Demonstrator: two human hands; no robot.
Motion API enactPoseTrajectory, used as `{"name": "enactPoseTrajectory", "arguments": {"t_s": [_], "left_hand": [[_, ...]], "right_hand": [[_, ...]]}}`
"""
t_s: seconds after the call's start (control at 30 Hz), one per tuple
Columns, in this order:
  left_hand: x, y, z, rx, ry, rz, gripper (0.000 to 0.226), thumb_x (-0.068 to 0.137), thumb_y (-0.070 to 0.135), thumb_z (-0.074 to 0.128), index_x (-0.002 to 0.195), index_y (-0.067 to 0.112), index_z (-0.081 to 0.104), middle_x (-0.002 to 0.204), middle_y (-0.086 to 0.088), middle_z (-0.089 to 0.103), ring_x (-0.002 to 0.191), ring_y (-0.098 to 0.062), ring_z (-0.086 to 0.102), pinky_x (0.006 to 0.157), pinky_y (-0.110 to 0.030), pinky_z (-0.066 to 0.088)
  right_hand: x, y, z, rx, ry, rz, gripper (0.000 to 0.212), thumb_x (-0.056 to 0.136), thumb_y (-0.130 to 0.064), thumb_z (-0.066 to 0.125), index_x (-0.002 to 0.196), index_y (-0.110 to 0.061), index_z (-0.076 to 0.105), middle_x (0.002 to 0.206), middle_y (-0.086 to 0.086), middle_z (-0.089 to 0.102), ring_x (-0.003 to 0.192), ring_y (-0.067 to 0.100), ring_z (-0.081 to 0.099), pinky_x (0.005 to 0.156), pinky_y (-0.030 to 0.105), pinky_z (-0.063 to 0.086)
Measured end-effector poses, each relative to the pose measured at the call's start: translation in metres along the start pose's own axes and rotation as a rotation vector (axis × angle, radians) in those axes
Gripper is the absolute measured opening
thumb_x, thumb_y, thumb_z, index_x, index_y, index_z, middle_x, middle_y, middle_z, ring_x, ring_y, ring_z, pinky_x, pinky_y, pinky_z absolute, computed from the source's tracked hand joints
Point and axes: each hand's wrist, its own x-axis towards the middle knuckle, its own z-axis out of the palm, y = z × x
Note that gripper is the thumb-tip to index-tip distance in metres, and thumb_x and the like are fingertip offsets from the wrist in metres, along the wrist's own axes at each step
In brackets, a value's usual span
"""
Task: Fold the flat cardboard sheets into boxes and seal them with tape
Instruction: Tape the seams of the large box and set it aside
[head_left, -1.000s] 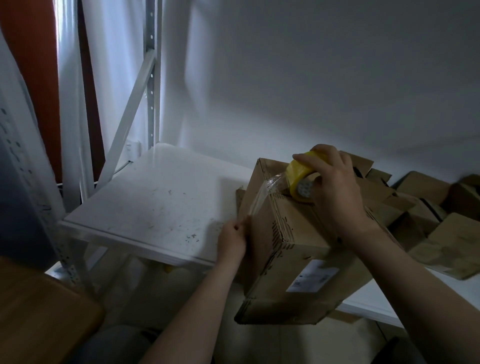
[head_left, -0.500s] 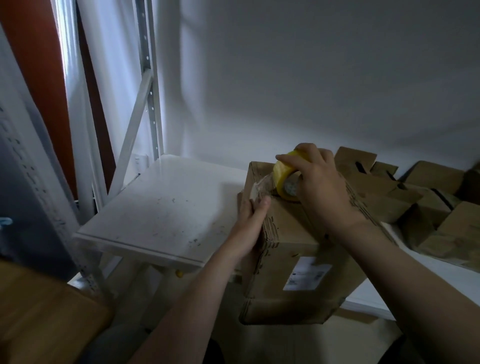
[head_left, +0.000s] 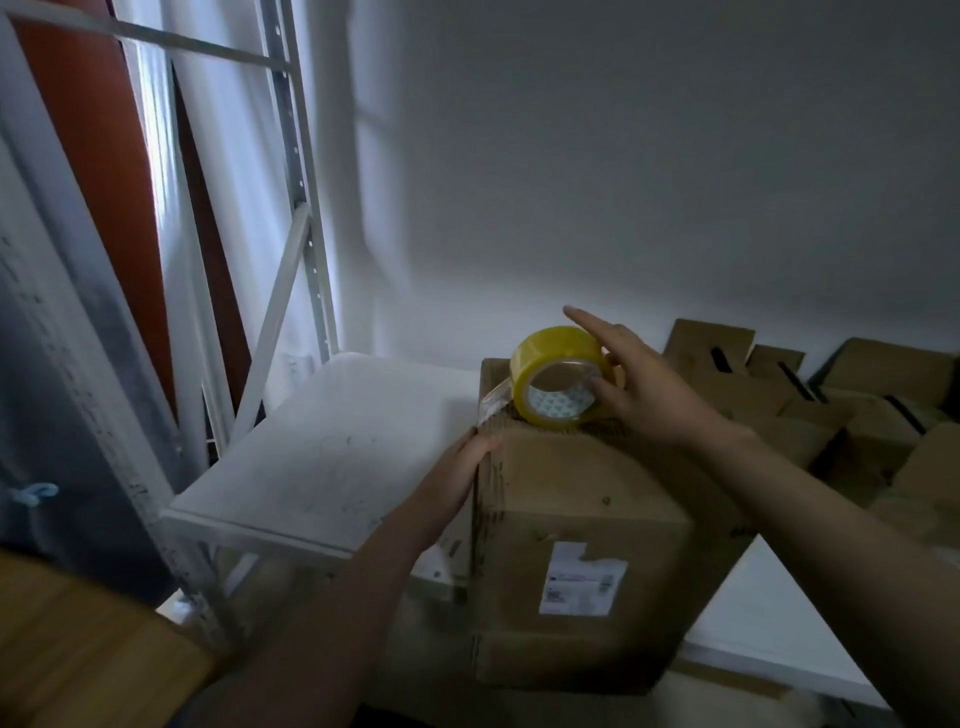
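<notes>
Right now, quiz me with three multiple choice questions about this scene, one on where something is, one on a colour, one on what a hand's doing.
1. The tape roll stands: A on the floor; B on top of the box; C on a chair.
2. The roll is: A red; B blue; C yellow.
3. The left hand: A lies flat against the box's side; B grips scissors; C hangs free.
Answers: B, the roll sits on the box's top face; C, its rim is plainly yellow; A, straight fingers press the left side.
</notes>
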Motion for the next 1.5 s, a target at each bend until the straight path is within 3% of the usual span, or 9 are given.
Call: {"name": "enactPoseTrajectory", "arguments": {"t_s": [0.13,0.33,0.47,0.73,0.87,0.97,1.2,1.3,1.5], "left_hand": [[0.005,0.017,0.003,0.090,0.016,-0.032,0.021,0.106,0.028,0.046,0.089,0.027,0.059,0.086,0.006,0.066,0.076,-0.008,0.063,0.063,-0.020,0.049],[0.003,0.023,0.007,0.231,-0.010,0.017,0.019,0.108,0.029,0.040,0.096,0.035,0.053,0.091,0.013,0.060,0.075,0.002,0.060,0.059,-0.013,0.048],[0.004,0.033,-0.001,0.430,-0.093,0.107,0.049,0.109,0.034,0.037,0.156,0.032,0.024,0.147,0.010,0.040,0.132,-0.011,0.047,0.101,-0.018,0.037],[0.009,0.048,-0.003,1.047,-0.112,0.116,0.064,0.110,0.039,0.026,0.161,0.023,-0.010,0.169,0.002,-0.014,0.156,-0.021,-0.004,0.127,-0.046,0.007],[0.011,0.052,0.012,1.209,-0.090,0.116,0.079,0.104,0.054,0.030,0.159,0.021,-0.015,0.168,0.000,-0.017,0.156,-0.023,0.000,0.124,-0.055,0.014],[0.012,0.047,0.011,1.250,-0.072,0.108,0.087,0.099,0.067,0.029,0.158,0.025,-0.019,0.169,0.002,-0.014,0.156,-0.023,0.005,0.122,-0.060,0.018],[0.009,0.048,0.013,1.290,-0.060,0.076,0.081,0.103,0.063,0.026,0.161,0.019,-0.010,0.168,0.004,-0.018,0.154,-0.025,0.015,0.121,-0.055,0.025],[0.013,0.046,0.013,1.308,-0.044,0.087,0.084,0.101,0.065,0.027,0.161,0.018,-0.010,0.168,0.003,-0.017,0.155,-0.025,0.012,0.121,-0.056,0.024],[0.012,0.049,0.009,1.352,-0.064,0.084,0.085,0.100,0.067,0.025,0.161,0.018,-0.010,0.168,0.001,-0.015,0.155,-0.025,0.008,0.122,-0.056,0.021]], "right_hand": [[0.006,0.007,-0.011,0.040,0.003,-0.078,0.062,0.100,-0.018,0.061,0.147,-0.050,0.039,0.116,-0.001,0.051,0.102,0.017,0.054,0.092,0.040,0.051],[0.006,0.024,-0.015,0.011,-0.047,-0.111,0.060,0.101,-0.014,0.059,0.145,-0.051,0.042,0.112,-0.007,0.044,0.098,0.010,0.050,0.084,0.030,0.050],[-0.001,0.034,-0.006,0.049,-0.026,-0.125,0.061,0.102,-0.016,0.058,0.148,-0.051,0.039,0.119,-0.009,0.043,0.106,0.012,0.051,0.088,0.033,0.051],[-0.001,0.036,-0.002,0.082,-0.058,-0.084,0.065,0.103,-0.017,0.056,0.151,-0.053,0.032,0.124,-0.009,0.040,0.110,0.012,0.049,0.087,0.017,0.044],[0.003,0.030,-0.001,0.145,-0.071,-0.062,0.066,0.101,-0.011,0.057,0.150,-0.050,0.036,0.125,-0.004,0.043,0.112,0.013,0.049,0.088,0.013,0.045],[0.011,0.019,-0.003,0.163,-0.071,-0.050,0.059,0.101,-0.010,0.054,0.146,-0.047,0.044,0.123,-0.001,0.044,0.117,0.019,0.050,0.097,0.027,0.049],[0.001,0.024,-0.056,-0.380,-0.182,-0.043,0.049,0.097,-0.025,0.047,0.132,-0.059,0.050,0.120,-0.007,0.045,0.101,0.017,0.049,0.067,0.032,0.040],[-0.020,0.050,-0.060,-0.033,-0.119,0.028,0.059,0.100,-0.008,0.052,0.132,-0.058,0.048,0.118,-0.009,0.047,0.105,0.012,0.051,0.075,0.019,0.044],[-0.071,0.070,-0.030,0.478,0.097,0.138,0.062,0.096,-0.026,0.062,0.150,-0.044,0.037,0.141,-0.009,0.051,0.120,-0.005,0.057,0.094,0.019,0.053]]}}
